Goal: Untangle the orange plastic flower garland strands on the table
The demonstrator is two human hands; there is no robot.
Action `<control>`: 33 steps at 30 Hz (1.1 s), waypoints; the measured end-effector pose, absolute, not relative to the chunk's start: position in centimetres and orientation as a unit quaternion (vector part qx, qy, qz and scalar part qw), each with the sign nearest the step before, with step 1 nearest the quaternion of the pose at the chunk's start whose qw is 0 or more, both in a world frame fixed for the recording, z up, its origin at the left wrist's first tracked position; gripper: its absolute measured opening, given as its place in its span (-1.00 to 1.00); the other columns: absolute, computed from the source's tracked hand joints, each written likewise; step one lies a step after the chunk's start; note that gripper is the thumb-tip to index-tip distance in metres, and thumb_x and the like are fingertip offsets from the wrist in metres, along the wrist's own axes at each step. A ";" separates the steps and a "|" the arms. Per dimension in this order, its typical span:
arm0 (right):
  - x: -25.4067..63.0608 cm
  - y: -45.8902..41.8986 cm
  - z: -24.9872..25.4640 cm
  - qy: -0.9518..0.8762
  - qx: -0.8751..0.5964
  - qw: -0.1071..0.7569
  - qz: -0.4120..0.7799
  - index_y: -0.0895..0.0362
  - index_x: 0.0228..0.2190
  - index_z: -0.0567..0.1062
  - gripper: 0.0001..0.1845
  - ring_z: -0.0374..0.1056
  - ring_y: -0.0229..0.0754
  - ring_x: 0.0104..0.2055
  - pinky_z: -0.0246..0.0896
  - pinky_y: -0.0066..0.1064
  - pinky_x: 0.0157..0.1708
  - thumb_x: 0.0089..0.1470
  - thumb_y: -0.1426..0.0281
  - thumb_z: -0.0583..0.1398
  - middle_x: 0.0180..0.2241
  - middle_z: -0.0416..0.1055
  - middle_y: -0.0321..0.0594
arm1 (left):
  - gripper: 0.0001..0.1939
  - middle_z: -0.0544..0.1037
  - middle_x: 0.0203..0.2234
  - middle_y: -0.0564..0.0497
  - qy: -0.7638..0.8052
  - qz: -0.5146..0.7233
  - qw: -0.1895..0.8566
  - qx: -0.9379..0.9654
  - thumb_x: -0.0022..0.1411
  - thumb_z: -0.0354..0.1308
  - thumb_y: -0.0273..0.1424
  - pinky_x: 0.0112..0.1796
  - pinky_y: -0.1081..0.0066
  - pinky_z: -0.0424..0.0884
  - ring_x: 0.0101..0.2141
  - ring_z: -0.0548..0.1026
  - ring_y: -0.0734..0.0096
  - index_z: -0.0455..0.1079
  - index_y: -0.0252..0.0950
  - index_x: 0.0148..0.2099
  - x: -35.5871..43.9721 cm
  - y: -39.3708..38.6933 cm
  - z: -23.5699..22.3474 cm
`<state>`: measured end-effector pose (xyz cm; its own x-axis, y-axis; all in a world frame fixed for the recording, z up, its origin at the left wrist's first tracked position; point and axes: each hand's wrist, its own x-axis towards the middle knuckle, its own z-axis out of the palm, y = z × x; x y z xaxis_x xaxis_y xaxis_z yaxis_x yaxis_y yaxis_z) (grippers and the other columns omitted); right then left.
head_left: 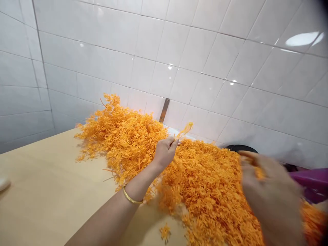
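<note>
My left hand (166, 152), with a gold bangle on its wrist, is closed in a pinch on a thin orange artificial flower sprig (188, 127). The sprig's small blossom end sticks out beyond the fingertips, up and to the right. Beneath and around this hand spreads a large heap of orange artificial flower pieces (207, 171). On the right, my right hand (271, 194) is smeared by motion over the heap's edge. Something orange shows by its curled fingers, but I cannot tell whether it is held.
The heap covers much of the pale tabletop (56, 184), up to the tiled wall (153, 44). A metal bracket (164, 110) is fixed there. One loose orange flower piece (165, 232) lies near the front. At right are a black rounded object (243, 148) and a purple bag-like item (312, 182).
</note>
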<state>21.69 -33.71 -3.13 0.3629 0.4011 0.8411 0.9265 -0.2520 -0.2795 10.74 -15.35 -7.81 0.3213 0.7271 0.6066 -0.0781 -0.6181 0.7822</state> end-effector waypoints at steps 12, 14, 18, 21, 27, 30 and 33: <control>22.9 -29.0 -5.0 -0.544 -0.737 0.399 -0.021 0.13 -0.35 0.45 -0.65 0.28 -0.07 -0.17 0.14 -0.23 -0.18 -0.02 0.17 0.02 -0.26 0.40 -0.13 | -0.71 0.13 -0.87 0.20 0.183 0.421 0.627 0.629 0.04 0.01 -0.21 -0.57 0.51 0.16 -0.75 0.22 0.58 0.27 -0.35 -0.52 11.1 -16.5 -7.5; 23.3 -28.9 -5.0 -0.527 -0.734 0.428 -0.003 0.15 -0.33 0.44 -0.63 0.28 -0.07 -0.17 0.14 -0.23 -0.18 -0.03 0.15 0.03 -0.26 0.40 -0.11 | -0.70 0.12 -0.88 0.20 0.189 0.405 0.616 0.649 0.04 0.01 -0.20 -0.59 0.50 0.15 -0.77 0.19 0.59 0.27 -0.34 -0.54 11.4 -16.9 -7.8; 24.2 -28.5 -5.4 -0.482 -0.695 0.528 0.074 0.17 -0.23 0.39 -0.53 0.27 -0.06 -0.13 0.16 -0.24 -0.18 -0.09 0.10 0.08 -0.19 0.37 -0.05 | -0.63 0.16 -0.88 0.17 0.196 0.375 0.606 0.673 0.04 0.01 -0.18 -0.52 0.45 0.21 -0.78 0.15 0.61 0.16 -0.30 -0.67 11.7 -17.7 -7.9; 24.6 -28.3 -5.6 -0.421 -0.651 0.616 0.138 0.17 -0.17 0.34 -0.47 0.27 -0.06 -0.12 0.18 -0.24 -0.20 -0.10 0.07 0.09 -0.16 0.35 -0.02 | -0.58 0.11 -0.88 0.18 0.186 0.353 0.604 0.690 0.04 0.01 -0.17 -0.48 0.44 0.24 -0.78 0.14 0.62 0.08 -0.29 -0.72 11.8 -18.1 -8.0; 25.4 -27.8 -6.4 -0.397 -0.590 0.676 0.196 0.16 -0.28 0.34 -0.56 0.32 -0.17 -0.29 0.17 -0.33 -0.26 -0.16 0.13 0.16 -0.42 0.37 -0.19 | -0.66 0.12 -0.84 0.19 0.185 0.278 0.593 0.732 0.04 0.00 -0.13 -0.64 0.52 0.09 -0.75 0.11 0.60 0.33 -0.35 -0.42 12.3 -18.4 -8.7; 25.5 -27.6 -6.8 -0.413 -0.586 0.676 0.170 0.16 -0.46 0.34 -0.73 0.24 -0.28 -0.45 0.14 -0.40 -0.33 -0.17 0.22 0.18 -0.56 0.26 -0.33 | -0.68 0.16 -0.75 0.16 0.170 0.288 0.572 0.749 0.03 0.03 -0.15 -0.59 0.54 0.09 -0.68 0.13 0.62 0.31 -0.35 -0.46 12.3 -18.7 -8.5; 25.1 -27.3 -6.9 -0.458 -0.591 0.649 0.140 0.15 -0.50 0.30 -0.84 0.18 -0.29 -0.45 0.11 -0.43 -0.37 -0.12 0.30 0.13 -0.56 0.21 -0.35 | -0.69 0.17 -0.68 0.14 0.167 0.324 0.561 0.743 0.00 0.06 -0.17 -0.58 0.55 0.03 -0.63 0.09 0.64 0.26 -0.36 -0.50 12.1 -19.1 -7.9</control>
